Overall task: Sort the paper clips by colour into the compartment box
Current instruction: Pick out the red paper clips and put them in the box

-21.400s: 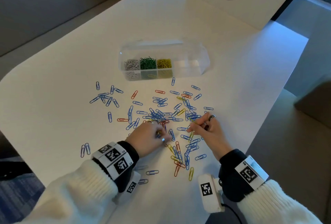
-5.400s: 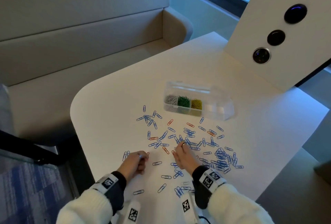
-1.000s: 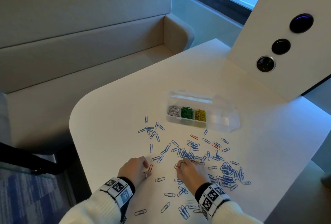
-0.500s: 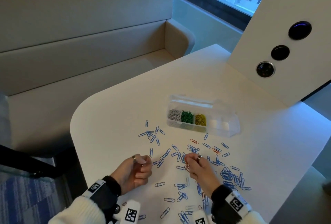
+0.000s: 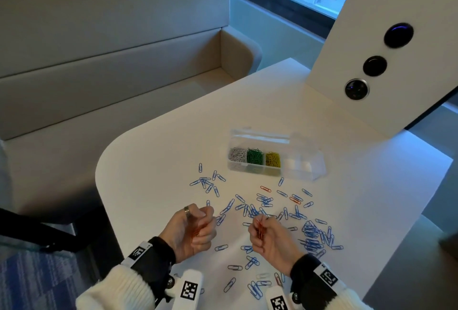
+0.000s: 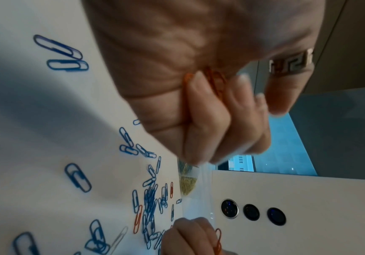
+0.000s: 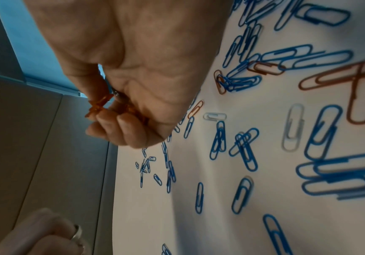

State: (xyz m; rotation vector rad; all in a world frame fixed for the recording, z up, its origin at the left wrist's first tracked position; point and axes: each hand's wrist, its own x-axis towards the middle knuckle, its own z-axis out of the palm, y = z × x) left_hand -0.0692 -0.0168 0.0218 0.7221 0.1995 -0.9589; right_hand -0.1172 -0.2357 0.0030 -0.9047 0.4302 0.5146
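The clear compartment box [image 5: 307, 173] stands past the scattered clips, with white [image 5: 237, 154], green [image 5: 255, 156] and yellow [image 5: 272, 159] clips in its left three cells; its right cells look empty. My left hand [image 5: 203, 223] is raised palm up, fingers curled round a bunch of red clips [image 6: 216, 81]. My right hand [image 5: 260, 231] hovers just above the table and pinches more red clips [image 7: 98, 105]. Many blue clips [image 5: 312, 233] lie loose on the table, and a few red ones [image 5: 265, 188] lie among them.
The white table [image 5: 161, 161] has a rounded left edge over a beige bench [image 5: 124, 101]. A white panel with round buttons [image 5: 374, 65] rises behind the box. One red clip [image 5: 277, 278] lies near my right wrist.
A second ago both hands were down on the table at red clips. Both have lifted off, curled round red clips, and the left has turned palm up.
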